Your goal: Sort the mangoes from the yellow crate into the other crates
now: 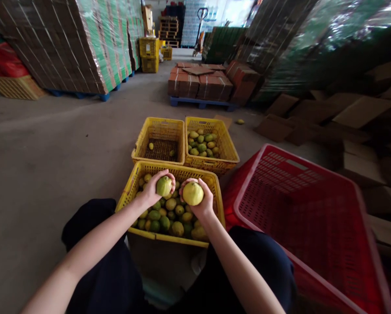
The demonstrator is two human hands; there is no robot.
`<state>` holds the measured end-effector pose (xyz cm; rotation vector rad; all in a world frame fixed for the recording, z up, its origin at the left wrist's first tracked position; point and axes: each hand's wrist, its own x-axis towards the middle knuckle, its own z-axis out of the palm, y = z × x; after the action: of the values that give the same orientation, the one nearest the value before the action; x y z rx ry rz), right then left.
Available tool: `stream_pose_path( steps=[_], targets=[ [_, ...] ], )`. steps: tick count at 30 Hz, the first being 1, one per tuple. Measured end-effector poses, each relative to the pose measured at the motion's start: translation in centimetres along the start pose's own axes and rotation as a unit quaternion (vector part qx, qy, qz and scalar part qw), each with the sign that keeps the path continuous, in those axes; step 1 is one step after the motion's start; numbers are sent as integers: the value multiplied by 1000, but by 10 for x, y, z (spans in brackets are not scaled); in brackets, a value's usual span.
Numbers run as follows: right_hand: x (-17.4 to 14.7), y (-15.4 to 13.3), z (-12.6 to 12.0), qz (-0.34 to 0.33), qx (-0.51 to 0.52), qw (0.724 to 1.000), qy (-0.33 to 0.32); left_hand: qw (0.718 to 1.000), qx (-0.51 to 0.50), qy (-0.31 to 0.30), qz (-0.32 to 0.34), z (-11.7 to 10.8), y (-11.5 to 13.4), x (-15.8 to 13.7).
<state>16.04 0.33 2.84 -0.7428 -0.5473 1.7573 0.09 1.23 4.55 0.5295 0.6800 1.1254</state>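
Note:
My left hand (154, 186) is closed round a greenish-yellow lemon (164, 186). A yellower lemon (193, 193) sits in the grip of my right hand (205, 201), a short gap away. Both hands are above a yellow crate (169, 237) between my knees, which holds many green and yellow lemons (171, 204). Behind it stand two more yellow crates. The left one (161, 122) has a couple of lemons on its floor; the right one (226, 144) carries a layer of mostly green lemons (202, 147).
A large red crate (247, 192) is close on my right. Flattened cardboard (358, 117) lies beyond it. Ahead, a blue pallet (202, 103) bears brown cartons (198, 83), with a loose lemon (240, 122) on the floor nearby. Wrapped stacks (107, 43) rise at the left.

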Motion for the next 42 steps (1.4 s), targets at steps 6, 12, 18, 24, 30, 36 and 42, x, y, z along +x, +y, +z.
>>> stream_pose_path(
  steps=[6, 12, 18, 24, 30, 36, 42],
  targets=[
    [-5, 5, 7, -51, -90, 994, -39, 991, 108, -78, 32, 4, 2, -9],
    [1, 3, 5, 65, 59, 995, 45, 986, -57, 147, -51, -1, 1, 4],
    [5, 3, -4, 107, 117, 986, 48, 968, -164, 163, -97, -9, 0, 7],
    [6, 6, -4, 62, 152, 986, 17, 965, -243, 81, -59, -3, 2, 0],
    [8, 10, -3, 59, 158, 985, 40, 947, -296, 109, -60, 0, 0, -1],
    [9, 10, -4, 61, 190, 976, 91, 943, -296, 151, -31, -4, -5, 1],
    [9, 7, -4, 56, 202, 972, 104, 954, -251, 164, 6, -7, 2, 8]
  ],
)
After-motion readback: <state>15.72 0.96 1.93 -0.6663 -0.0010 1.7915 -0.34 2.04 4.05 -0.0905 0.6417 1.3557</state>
